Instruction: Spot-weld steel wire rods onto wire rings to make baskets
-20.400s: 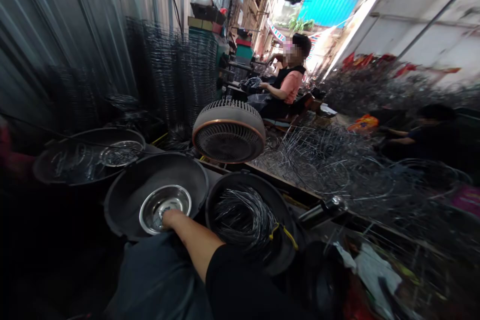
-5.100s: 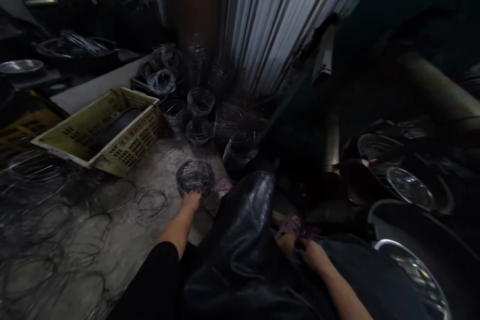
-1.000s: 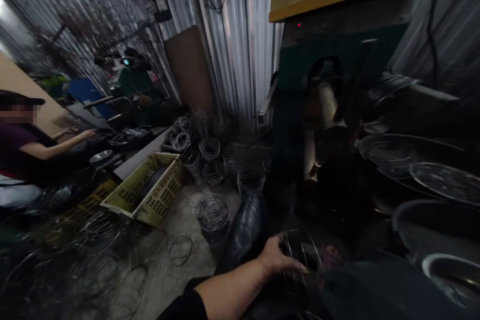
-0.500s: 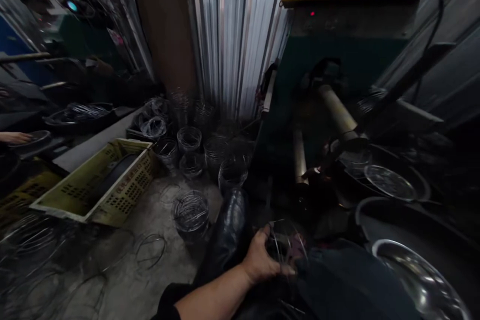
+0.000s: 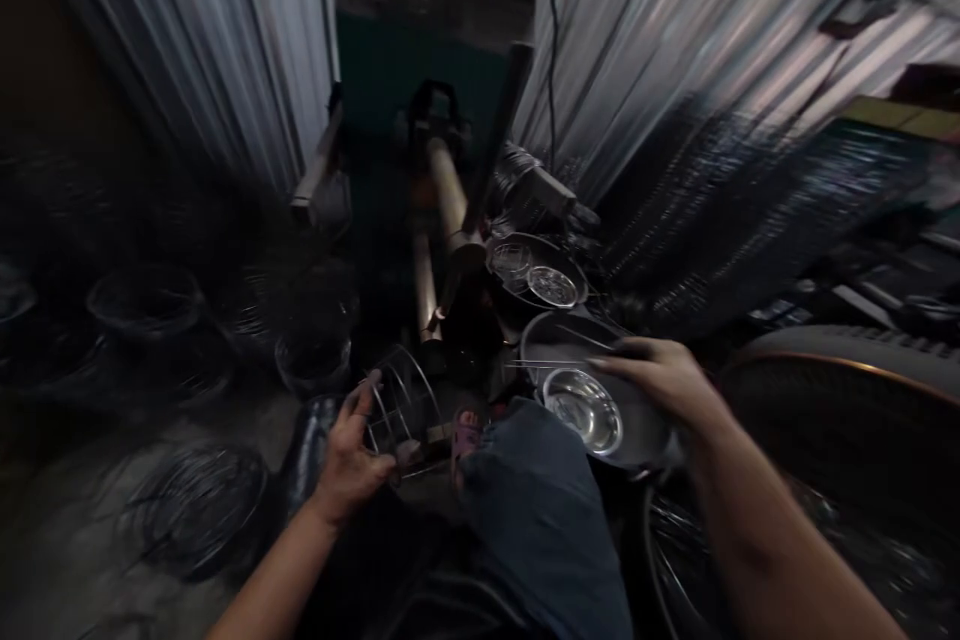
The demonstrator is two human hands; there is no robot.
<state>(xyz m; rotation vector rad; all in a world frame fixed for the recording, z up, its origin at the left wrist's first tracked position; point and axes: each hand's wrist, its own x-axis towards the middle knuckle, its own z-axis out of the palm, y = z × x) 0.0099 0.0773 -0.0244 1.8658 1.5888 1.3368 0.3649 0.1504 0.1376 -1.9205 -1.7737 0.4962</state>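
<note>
My left hand (image 5: 352,455) is closed around the side of a round wire frame (image 5: 407,390), made of thin metal rings joined by cross wires. The frame is held above my lap, in front of the machine's two metal arms. My right hand (image 5: 664,380) pinches thin straight metal wires (image 5: 551,363) that point left from the fingertips. Below these wires, a shiny metal bowl (image 5: 581,410) rests in a wide dark basin (image 5: 641,425). The exact number of wires is too blurred to tell.
A green machine (image 5: 382,60) with a yellow top stands ahead, its upper cylindrical arm (image 5: 448,190) reaching toward me. Behind the basin is another pan (image 5: 525,296) holding a shiny dish (image 5: 553,286). Coiled wire rings (image 5: 199,510) lie on the floor at left. A large round tub (image 5: 757,355) stands right.
The view has swung right, bringing my right hand into sight with thin wires in its fingers. My left hand still holds the wire frame. The yellow crate has left the view.
</note>
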